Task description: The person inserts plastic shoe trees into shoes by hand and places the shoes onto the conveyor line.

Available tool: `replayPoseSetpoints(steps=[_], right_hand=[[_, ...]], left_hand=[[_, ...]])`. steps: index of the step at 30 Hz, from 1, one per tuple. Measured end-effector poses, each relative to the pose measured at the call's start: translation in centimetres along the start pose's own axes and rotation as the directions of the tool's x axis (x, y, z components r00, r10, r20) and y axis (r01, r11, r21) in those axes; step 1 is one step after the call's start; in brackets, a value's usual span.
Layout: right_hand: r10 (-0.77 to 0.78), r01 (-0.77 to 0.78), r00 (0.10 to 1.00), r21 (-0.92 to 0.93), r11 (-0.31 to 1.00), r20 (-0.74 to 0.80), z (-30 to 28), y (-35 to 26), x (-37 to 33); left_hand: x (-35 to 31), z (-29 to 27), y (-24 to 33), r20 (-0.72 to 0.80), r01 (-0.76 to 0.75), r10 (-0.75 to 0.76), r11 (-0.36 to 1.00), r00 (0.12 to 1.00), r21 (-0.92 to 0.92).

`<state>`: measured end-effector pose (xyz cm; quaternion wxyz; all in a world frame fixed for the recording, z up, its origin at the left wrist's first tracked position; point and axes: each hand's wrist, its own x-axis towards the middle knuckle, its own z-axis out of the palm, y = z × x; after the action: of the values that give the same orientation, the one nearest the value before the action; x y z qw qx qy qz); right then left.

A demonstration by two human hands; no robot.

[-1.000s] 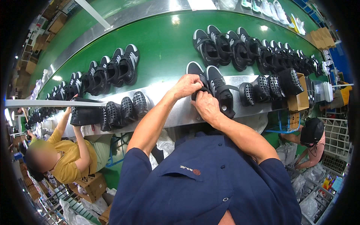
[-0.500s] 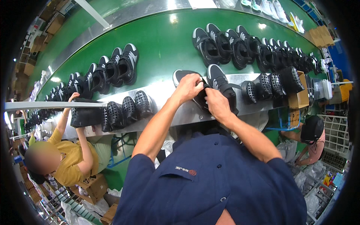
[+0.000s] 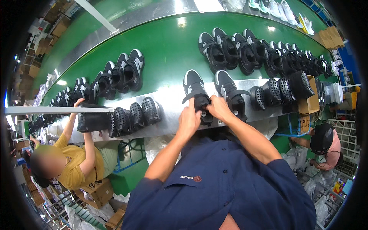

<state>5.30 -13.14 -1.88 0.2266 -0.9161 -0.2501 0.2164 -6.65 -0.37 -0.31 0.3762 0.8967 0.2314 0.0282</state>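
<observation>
We saw the left hand (image 3: 189, 122) and right hand (image 3: 219, 108) clamped together on the heel of a black sneaker (image 3: 196, 92) at the near edge of the green conveyor belt (image 3: 168, 46), fingertips hidden behind it.

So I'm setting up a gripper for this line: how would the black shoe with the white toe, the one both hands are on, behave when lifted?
The black shoe probably lifts light. Its upper likely gives where the left hand and right hand grip it. The loose strap may flop.
</observation>
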Motion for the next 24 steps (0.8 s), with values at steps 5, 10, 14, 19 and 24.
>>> replayPoseSetpoints(steps=[5, 10, 14, 19, 24], right_hand=[[0.152, -0.152, 0.984, 0.008, 0.988, -0.088, -8.4, 2.0, -6.9], [0.138, -0.135, 0.987, 0.042, 0.99, -0.078, -4.0, 9.3, -4.4], [-0.019, 0.028, 0.997, 0.121, 0.992, -0.07, -0.3, 4.4, -4.4], [-0.144, 0.143, 0.99, 0.113, 0.983, 0.007, -2.0, 6.0, -1.6], [0.003, -0.166, 0.974, 0.702, 0.693, 0.227, -7.8, 4.7, -0.5]], left_hand=[[-4.0, -1.6, -0.6, -0.055, -0.4, 0.406, 0.911, 0.912, 0.102], [-2.1, 2.1, 2.2, 0.305, -0.364, 0.351, 0.931, 0.885, -0.017], [-1.9, 2.1, 2.9, 0.404, -0.261, 0.211, 0.963, 0.89, 0.072], [0.1, 3.3, 3.4, 0.427, -0.209, 0.09, 0.947, 0.9, 0.243], [6.6, 2.5, -5.8, 0.19, -0.26, 0.201, 0.889, 0.961, 0.376]])
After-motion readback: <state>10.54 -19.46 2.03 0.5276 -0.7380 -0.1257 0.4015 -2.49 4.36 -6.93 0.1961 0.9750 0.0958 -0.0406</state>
